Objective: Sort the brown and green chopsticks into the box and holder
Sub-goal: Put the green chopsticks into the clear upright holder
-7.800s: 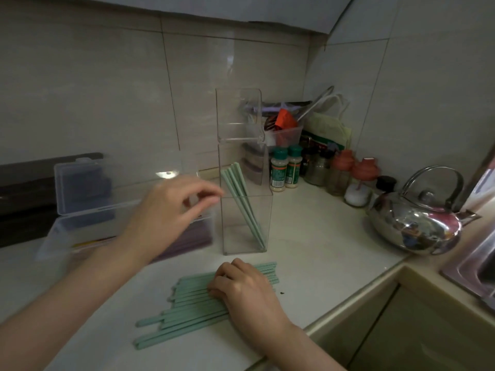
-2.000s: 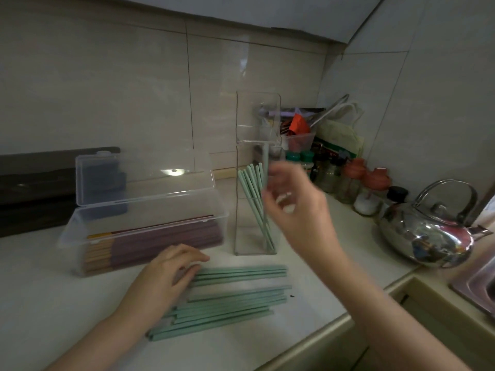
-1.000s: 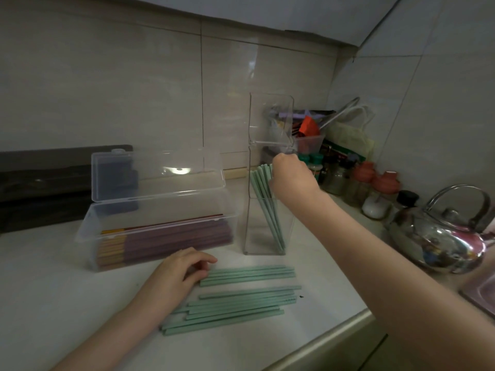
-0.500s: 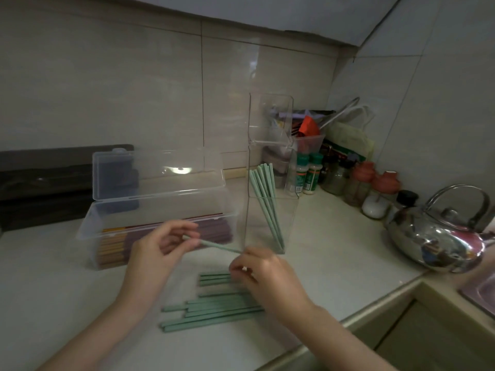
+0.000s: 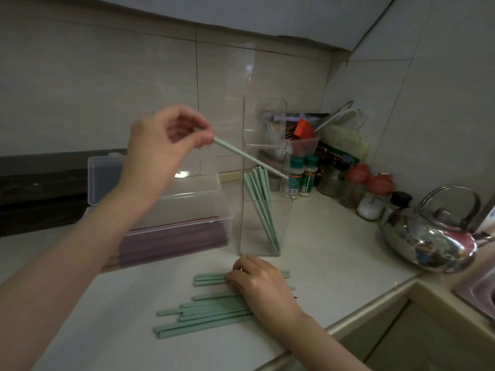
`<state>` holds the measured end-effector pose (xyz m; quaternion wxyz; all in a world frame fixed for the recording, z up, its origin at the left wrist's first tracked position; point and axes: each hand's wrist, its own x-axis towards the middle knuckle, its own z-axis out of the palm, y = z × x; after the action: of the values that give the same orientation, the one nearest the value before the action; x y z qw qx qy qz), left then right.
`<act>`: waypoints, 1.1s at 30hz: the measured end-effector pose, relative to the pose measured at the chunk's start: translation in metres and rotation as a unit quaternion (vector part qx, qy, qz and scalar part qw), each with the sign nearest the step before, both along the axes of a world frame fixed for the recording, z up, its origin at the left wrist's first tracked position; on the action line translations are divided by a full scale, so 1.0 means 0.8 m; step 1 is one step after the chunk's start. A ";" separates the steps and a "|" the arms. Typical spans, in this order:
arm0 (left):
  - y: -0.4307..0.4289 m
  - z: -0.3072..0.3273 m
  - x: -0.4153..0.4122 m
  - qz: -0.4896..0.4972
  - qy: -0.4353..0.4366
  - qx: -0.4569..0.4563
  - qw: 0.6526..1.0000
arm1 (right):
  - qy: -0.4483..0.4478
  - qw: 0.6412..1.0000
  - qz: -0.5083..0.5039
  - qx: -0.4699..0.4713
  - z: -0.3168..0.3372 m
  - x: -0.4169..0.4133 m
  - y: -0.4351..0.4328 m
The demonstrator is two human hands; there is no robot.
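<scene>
My left hand (image 5: pixel 163 145) pinches one green chopstick (image 5: pixel 249 158) by its thick end, held in the air and slanting down to the right over the mouth of the clear holder (image 5: pixel 263 226). Several green chopsticks (image 5: pixel 261 202) lean inside that holder. My right hand (image 5: pixel 263 283) rests fingers-down on the loose green chopsticks (image 5: pixel 203 313) lying on the counter. The clear box (image 5: pixel 187 210) with its lid raised holds the brown chopsticks (image 5: pixel 171 241), partly hidden by my left forearm.
A steel kettle (image 5: pixel 431 241) stands at the right near the sink edge. Spice bottles (image 5: pixel 302 174) and jars crowd the back corner behind the holder. A dark strip runs along the wall at the left. The counter's front edge passes under my right forearm.
My left hand has lifted a green chopstick from just above the counter up to the holder's mouth. My right hand has let go of that chopstick and settled on the loose pile.
</scene>
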<state>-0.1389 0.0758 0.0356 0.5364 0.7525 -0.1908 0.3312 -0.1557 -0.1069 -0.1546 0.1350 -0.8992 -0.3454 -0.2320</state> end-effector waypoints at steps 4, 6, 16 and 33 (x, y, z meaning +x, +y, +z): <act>-0.022 0.042 0.033 -0.025 0.021 0.134 0.990 | 0.001 1.000 -0.004 0.017 -0.003 0.000 0.001; -0.034 0.054 0.048 -0.032 0.044 0.206 0.977 | -0.001 1.000 -0.002 0.015 -0.004 0.000 0.001; -0.070 0.029 0.106 -0.106 0.130 0.335 0.927 | -0.017 0.999 -0.001 0.028 -0.003 -0.002 0.000; -0.104 -0.027 0.128 -0.017 -0.077 0.549 0.832 | -0.006 0.999 -0.010 0.035 -0.008 0.000 0.000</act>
<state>-0.0365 -0.0076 0.0139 0.0243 0.8917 -0.3950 0.2199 -0.1554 -0.1067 -0.1608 0.1623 -0.8958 -0.3288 -0.2512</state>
